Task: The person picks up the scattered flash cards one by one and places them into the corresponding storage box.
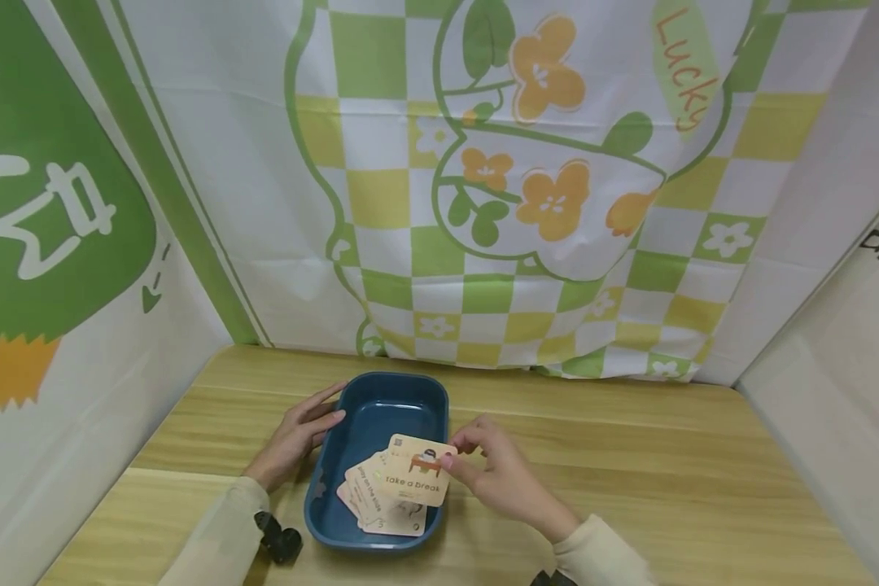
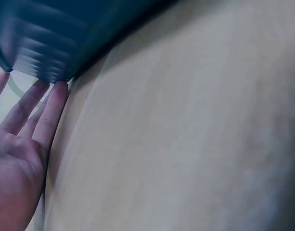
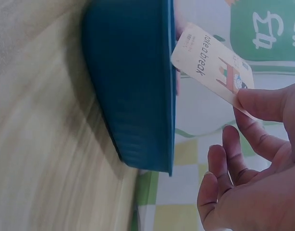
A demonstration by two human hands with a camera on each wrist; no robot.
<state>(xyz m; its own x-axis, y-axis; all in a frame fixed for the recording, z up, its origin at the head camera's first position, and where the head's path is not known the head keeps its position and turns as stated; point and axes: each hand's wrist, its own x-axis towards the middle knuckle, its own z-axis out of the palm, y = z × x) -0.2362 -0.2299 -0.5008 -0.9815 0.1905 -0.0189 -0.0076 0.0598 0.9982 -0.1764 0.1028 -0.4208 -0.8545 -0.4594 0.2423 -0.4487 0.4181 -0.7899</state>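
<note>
In the head view my right hand (image 1: 501,472) pinches a cream card (image 1: 417,468) printed "take a break" by its corner, between thumb and index finger. The card is held over the near right part of a blue plastic tray (image 1: 366,547), as the right wrist view also shows it above the rim. Several more cards (image 1: 369,488) lie fanned out in the tray's near half, partly hidden by the held one. My left hand (image 1: 300,431) rests against the tray's left side. Its fairly straight fingers (image 2: 52,108) touch the tray's outer wall in the left wrist view.
The tray stands on a wooden table (image 1: 615,472). A patterned cloth (image 1: 483,309) with green checks and flowers hangs behind the table's far edge. Printed white-and-green sheets close off the left side (image 1: 102,391); a pale wall (image 1: 842,382) stands at the right.
</note>
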